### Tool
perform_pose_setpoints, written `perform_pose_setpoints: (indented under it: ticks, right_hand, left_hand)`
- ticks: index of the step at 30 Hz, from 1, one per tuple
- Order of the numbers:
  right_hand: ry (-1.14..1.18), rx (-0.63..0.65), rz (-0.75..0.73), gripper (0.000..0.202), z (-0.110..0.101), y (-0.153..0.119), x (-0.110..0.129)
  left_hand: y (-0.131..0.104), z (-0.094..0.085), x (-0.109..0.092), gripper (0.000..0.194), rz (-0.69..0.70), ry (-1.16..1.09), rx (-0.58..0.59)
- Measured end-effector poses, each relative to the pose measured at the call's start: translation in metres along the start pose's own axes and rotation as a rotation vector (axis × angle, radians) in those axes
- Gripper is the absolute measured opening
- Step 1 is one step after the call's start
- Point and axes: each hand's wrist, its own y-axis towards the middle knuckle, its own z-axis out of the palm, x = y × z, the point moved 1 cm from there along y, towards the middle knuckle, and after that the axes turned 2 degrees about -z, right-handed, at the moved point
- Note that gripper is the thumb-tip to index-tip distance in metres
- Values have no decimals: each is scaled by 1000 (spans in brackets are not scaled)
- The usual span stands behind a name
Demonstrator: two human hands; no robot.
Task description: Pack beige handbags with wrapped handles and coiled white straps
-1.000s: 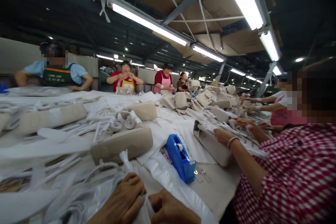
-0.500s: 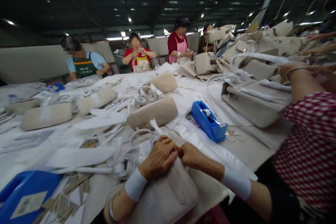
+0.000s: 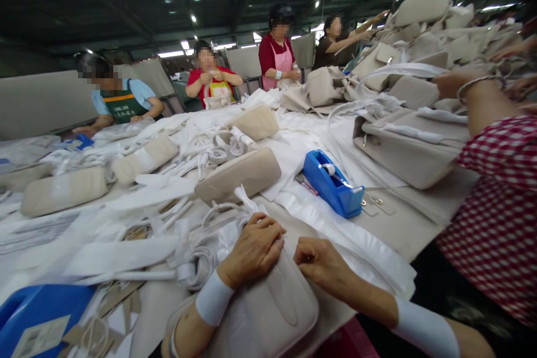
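A beige handbag point(image 3: 289, 296) lies in front of me at the table's near edge, with a thin loop on its face. My left hand point(image 3: 254, 249) is closed on the bag's upper edge. My right hand point(image 3: 319, 260) hovers just right of the bag, apart from it, fingers curled in a pinch; whatever may be between them is hidden. White wrapped strap coils point(image 3: 199, 263) lie left of my left hand. Beyond it rests another beige bag point(image 3: 239, 176). A blue tape dispenser point(image 3: 333, 182) stands farther back on the right.
At the lower left is a second blue dispenser point(image 3: 44, 319) beside cords and card scraps. Several wrapped beige bags point(image 3: 65, 190) lie across the table. A co-worker's checked sleeve point(image 3: 503, 168) and a large bag point(image 3: 413, 145) occupy the right side. Other people work along the far side.
My right hand has drawn away from my left hand to the right, leaving a gap. The left hand keeps its place on the bag. The view has shifted slightly.
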Motion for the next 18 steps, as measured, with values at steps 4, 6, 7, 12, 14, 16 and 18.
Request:
perform_pose_setpoints:
  ticks: [4, 6, 7, 12, 14, 16, 18]
  right_hand:
    - [280, -91, 153, 14, 17, -4, -5]
    - [334, -78, 201, 12, 14, -7, -5]
    - [337, -39, 199, 10, 10, -9, -4]
    - [76, 22, 100, 29, -9, -15, 15]
    - [-60, -6, 140, 46, -1, -13, 23]
    - [-171, 26, 213, 68, 19, -9, 24]
    - [-292, 39, 245, 86, 42, -5, 15]
  left_hand:
    - [2, 5, 1, 25, -1, 77, 15]
    - [3, 6, 0, 25, 7, 106, 43]
    - [3, 6, -1, 25, 11, 115, 53]
    - [4, 6, -3, 22, 17, 135, 75]
    - [4, 6, -4, 20, 10, 155, 76]
    - [3, 7, -4, 19, 1, 179, 53]
    - [2, 10, -3, 18, -6, 191, 0]
